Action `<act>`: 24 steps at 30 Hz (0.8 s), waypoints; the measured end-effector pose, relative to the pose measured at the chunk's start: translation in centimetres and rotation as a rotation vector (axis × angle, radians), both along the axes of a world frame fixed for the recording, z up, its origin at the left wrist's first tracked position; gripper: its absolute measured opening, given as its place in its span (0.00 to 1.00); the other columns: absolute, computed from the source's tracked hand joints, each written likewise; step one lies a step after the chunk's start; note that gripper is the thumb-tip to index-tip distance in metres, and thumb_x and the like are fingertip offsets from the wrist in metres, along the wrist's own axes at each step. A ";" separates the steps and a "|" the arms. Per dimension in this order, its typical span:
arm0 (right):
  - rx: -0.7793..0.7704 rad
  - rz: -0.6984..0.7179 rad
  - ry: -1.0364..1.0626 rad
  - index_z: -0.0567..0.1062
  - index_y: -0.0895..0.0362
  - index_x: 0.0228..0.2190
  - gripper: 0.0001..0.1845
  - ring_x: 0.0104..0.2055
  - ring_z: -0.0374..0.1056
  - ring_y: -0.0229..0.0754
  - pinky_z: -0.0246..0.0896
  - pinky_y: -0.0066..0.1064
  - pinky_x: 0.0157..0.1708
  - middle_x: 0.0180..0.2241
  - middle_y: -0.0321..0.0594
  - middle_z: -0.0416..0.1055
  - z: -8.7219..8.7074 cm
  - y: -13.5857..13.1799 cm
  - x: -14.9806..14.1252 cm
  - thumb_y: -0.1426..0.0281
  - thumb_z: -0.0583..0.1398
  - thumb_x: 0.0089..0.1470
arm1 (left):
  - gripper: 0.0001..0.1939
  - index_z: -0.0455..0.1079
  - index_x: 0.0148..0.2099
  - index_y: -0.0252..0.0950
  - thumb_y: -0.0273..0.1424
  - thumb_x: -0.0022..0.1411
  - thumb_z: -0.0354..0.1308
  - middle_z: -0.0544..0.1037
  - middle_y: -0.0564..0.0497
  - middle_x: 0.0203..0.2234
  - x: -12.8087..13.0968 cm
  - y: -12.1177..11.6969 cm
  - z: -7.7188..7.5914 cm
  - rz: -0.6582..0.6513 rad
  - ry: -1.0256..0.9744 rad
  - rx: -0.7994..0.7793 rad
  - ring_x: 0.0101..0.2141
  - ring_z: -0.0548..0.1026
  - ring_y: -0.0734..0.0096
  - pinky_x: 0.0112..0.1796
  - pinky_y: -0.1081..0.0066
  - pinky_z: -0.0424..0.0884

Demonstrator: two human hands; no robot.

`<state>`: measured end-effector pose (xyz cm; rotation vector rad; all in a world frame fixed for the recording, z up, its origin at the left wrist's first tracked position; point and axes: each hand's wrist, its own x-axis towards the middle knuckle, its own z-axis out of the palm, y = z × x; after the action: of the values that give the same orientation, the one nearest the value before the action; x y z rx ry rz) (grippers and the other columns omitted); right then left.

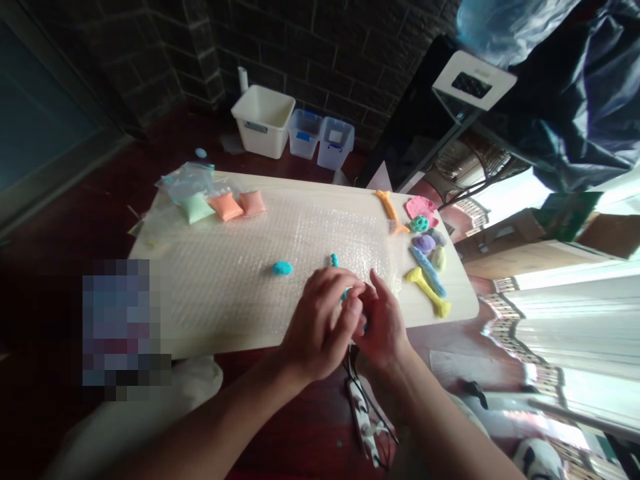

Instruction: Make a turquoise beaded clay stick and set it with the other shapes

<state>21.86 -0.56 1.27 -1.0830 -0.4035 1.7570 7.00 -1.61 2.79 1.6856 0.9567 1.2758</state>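
My left hand (pixel 320 323) and my right hand (pixel 384 321) meet above the near edge of the table, fingers curled in against each other. Between them are bits of turquoise clay (pixel 345 293), mostly hidden by the fingers, so its shape cannot be made out. Just beyond my left hand, a small knobbly turquoise clay piece (pixel 335 259) lies on the bubble wrap (pixel 225 267). Further left rests a turquoise oval clay lump (pixel 283 268), touched by neither hand.
Along the table's right side lie a yellow bone-shaped clay piece (pixel 429 292), a blue clay stick (pixel 429 271), an orange clay bone (pixel 391 212) and several coloured lumps. Clay packets (pixel 226 207) sit at the back left. Bins (pixel 265 123) stand behind; a power strip (pixel 364 423) lies below.
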 end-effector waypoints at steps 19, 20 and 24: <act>0.798 0.030 -0.829 0.77 0.49 0.56 0.23 0.59 0.69 0.55 0.61 0.50 0.60 0.57 0.46 0.74 1.5 -2.9 -1.2 0.55 0.49 0.72 | 0.27 0.51 0.19 0.40 0.43 0.66 0.57 0.53 0.61 0.11 0.6 1.9 0.0 0.158 -0.992 -1.227 0.12 0.46 0.82 0.14 0.76 0.42; 0.712 -0.035 -0.727 0.78 0.49 0.52 0.22 0.53 0.72 0.53 0.65 0.47 0.54 0.53 0.46 0.76 1.2 -2.7 -1.3 0.55 0.50 0.72 | 0.29 0.48 0.18 0.40 0.42 0.67 0.56 0.51 0.61 0.10 0.3 1.9 0.4 0.138 -0.998 -1.195 0.11 0.44 0.82 0.14 0.76 0.40; 0.382 -0.039 -0.319 0.80 0.53 0.44 0.22 0.42 0.73 0.48 0.68 0.39 0.41 0.46 0.44 0.78 0.1 -2.0 -2.1 0.52 0.54 0.69 | 0.30 0.48 0.16 0.40 0.41 0.70 0.50 0.47 0.60 0.09 -0.1 1.9 0.9 0.094 -0.850 -1.013 0.11 0.42 0.79 0.14 0.74 0.40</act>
<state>19.71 -2.58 1.42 -1.0805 -0.8706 1.3980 6.92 0.28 3.72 0.2662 0.8872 1.0900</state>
